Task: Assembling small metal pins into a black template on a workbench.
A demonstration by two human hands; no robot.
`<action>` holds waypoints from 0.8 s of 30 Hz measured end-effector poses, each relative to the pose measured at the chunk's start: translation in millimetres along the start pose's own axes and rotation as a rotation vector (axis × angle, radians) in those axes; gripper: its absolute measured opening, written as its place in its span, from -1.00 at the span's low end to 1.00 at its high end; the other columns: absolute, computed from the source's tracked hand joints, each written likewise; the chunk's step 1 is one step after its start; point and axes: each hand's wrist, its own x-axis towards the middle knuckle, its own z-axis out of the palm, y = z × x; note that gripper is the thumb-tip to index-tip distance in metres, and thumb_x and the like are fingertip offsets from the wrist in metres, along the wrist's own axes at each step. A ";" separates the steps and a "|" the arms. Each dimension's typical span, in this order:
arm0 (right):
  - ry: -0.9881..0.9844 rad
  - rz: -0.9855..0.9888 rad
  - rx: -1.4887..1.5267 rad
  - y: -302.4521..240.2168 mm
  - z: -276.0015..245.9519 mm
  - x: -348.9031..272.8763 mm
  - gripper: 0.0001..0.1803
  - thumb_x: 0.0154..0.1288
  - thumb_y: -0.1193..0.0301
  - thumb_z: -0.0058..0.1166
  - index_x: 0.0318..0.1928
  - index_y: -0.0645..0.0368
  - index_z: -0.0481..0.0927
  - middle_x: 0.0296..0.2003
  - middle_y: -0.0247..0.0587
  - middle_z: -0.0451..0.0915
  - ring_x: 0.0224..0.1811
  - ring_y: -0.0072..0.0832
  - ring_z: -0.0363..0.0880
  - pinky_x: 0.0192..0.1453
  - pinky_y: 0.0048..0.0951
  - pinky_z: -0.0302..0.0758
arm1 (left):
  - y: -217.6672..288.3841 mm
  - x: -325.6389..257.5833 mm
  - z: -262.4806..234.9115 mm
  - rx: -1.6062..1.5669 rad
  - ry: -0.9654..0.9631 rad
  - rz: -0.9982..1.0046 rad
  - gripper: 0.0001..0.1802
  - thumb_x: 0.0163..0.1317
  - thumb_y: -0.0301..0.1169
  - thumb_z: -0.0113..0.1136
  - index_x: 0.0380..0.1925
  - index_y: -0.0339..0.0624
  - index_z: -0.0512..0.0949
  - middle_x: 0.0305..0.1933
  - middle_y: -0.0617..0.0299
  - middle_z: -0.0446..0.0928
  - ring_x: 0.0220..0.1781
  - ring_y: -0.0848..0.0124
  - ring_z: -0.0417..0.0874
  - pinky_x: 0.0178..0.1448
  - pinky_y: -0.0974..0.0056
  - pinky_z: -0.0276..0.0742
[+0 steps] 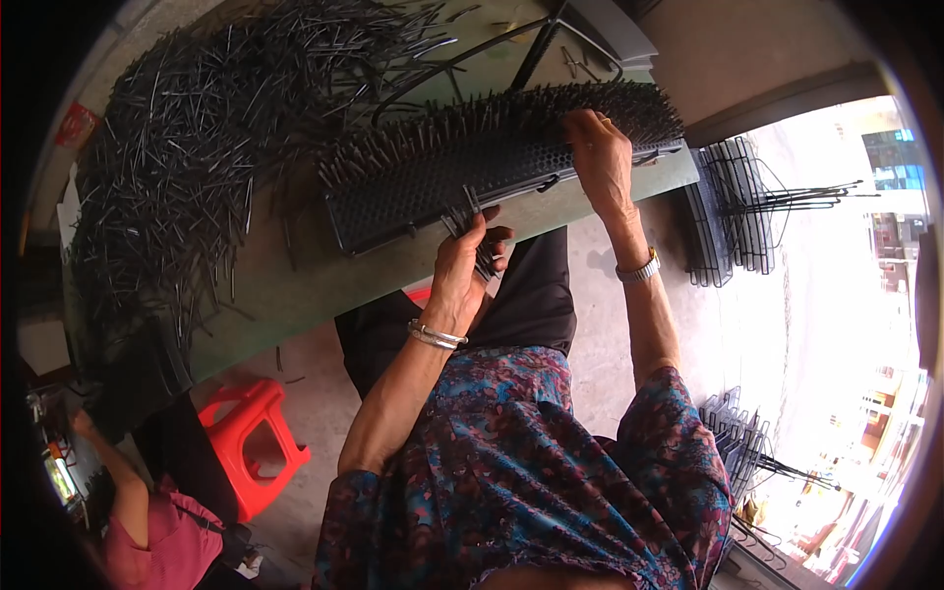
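On the table in front of me lies a long black block with rows of small holes (379, 208). Thin black sticks (462, 120) stand upright in its far rows, while the rows nearest me show bare holes. My left hand (458, 265), by the near edge, is closed around a bundle of loose black sticks (460, 208) whose ends poke out past the thumb. Over the block's right part, my right hand (604, 162) has its fingers pinched together and pointing down at the holes. Its fingertips are partly hidden, so any stick in them cannot be made out.
A big heap of loose black sticks (197, 147) covers the table's left side. A red plastic stool (254, 447) stands on the floor at left, near another person in a pink top (162, 536). Black wire racks (733, 206) stand to the right of the table.
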 end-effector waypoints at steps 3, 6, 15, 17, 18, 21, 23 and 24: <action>0.014 -0.041 -0.178 -8.5 -0.4 1.0 -0.89 0.29 0.48 0.12 -0.19 0.16 0.62 -0.34 -0.17 0.56 -0.33 -0.24 0.61 -0.26 -0.35 0.51 | 0.4 -0.4 -1.9 -0.001 -0.001 -0.006 -0.66 0.40 -0.20 0.11 -0.02 -0.24 0.53 -0.35 0.14 0.55 -0.45 0.54 0.41 -0.42 0.42 0.32; 0.010 -0.049 -0.160 -11.8 -2.5 2.1 -0.89 0.28 0.43 0.14 -0.20 0.12 0.63 -0.30 -0.19 0.53 -0.31 -0.19 0.57 -0.24 -0.29 0.49 | 1.6 -3.3 3.0 0.020 0.026 -0.024 -0.68 0.41 -0.23 0.10 -0.02 -0.25 0.52 -0.36 0.17 0.51 -0.49 0.57 0.33 -0.43 0.45 0.23; 0.066 -0.047 -0.274 -5.1 5.9 -4.4 -0.83 0.28 0.35 0.14 -0.15 0.02 0.70 -0.27 -0.20 0.54 -0.31 -0.22 0.58 -0.26 -0.28 0.49 | 0.7 -8.7 9.1 0.033 0.035 0.006 -0.67 0.41 -0.22 0.10 -0.06 -0.29 0.50 -0.33 0.15 0.54 -0.49 0.59 0.31 -0.46 0.46 0.20; 0.071 -0.055 -0.292 -5.8 5.0 -5.1 -0.82 0.28 0.34 0.15 -0.15 0.03 0.71 -0.28 -0.20 0.54 -0.32 -0.22 0.57 -0.27 -0.27 0.48 | 3.2 -9.9 10.3 0.059 -0.002 0.042 -0.69 0.38 -0.23 0.14 -0.09 -0.27 0.52 -0.29 0.05 0.62 -0.52 0.60 0.38 -0.52 0.51 0.23; 0.076 -0.064 -0.309 -6.2 4.7 -5.7 -0.82 0.28 0.33 0.15 -0.14 0.03 0.71 -0.28 -0.20 0.54 -0.32 -0.22 0.56 -0.27 -0.26 0.47 | 3.9 -11.4 11.8 0.060 -0.002 0.040 -0.69 0.38 -0.23 0.14 -0.09 -0.27 0.52 -0.29 0.05 0.62 -0.52 0.60 0.38 -0.52 0.51 0.23; 0.070 -0.092 -0.348 -3.7 5.2 -5.5 -0.82 0.28 0.32 0.15 -0.17 0.03 0.72 -0.28 -0.22 0.54 -0.25 -0.24 0.55 -0.20 -0.27 0.42 | 3.2 -13.7 15.0 0.072 0.023 0.044 -0.67 0.37 -0.24 0.16 -0.05 -0.30 0.54 -0.28 0.08 0.62 -0.50 0.58 0.42 -0.53 0.51 0.20; 0.082 -0.080 -0.398 -5.4 3.9 -6.3 -0.82 0.28 0.32 0.15 -0.17 0.02 0.73 -0.27 -0.24 0.55 -0.22 -0.26 0.54 -0.15 -0.27 0.39 | 1.5 -13.2 14.6 0.055 0.038 0.024 -0.65 0.34 -0.24 0.19 -0.05 -0.30 0.56 -0.30 0.07 0.63 -0.51 0.58 0.47 -0.56 0.52 0.20; 0.093 -0.066 -0.451 -6.0 2.4 -6.9 -0.82 0.28 0.32 0.14 -0.18 0.02 0.73 -0.27 -0.26 0.55 -0.18 -0.27 0.53 -0.11 -0.28 0.36 | 1.3 -13.6 15.6 0.056 0.036 0.023 -0.65 0.34 -0.24 0.19 -0.05 -0.30 0.56 -0.30 0.07 0.63 -0.51 0.58 0.47 -0.56 0.52 0.20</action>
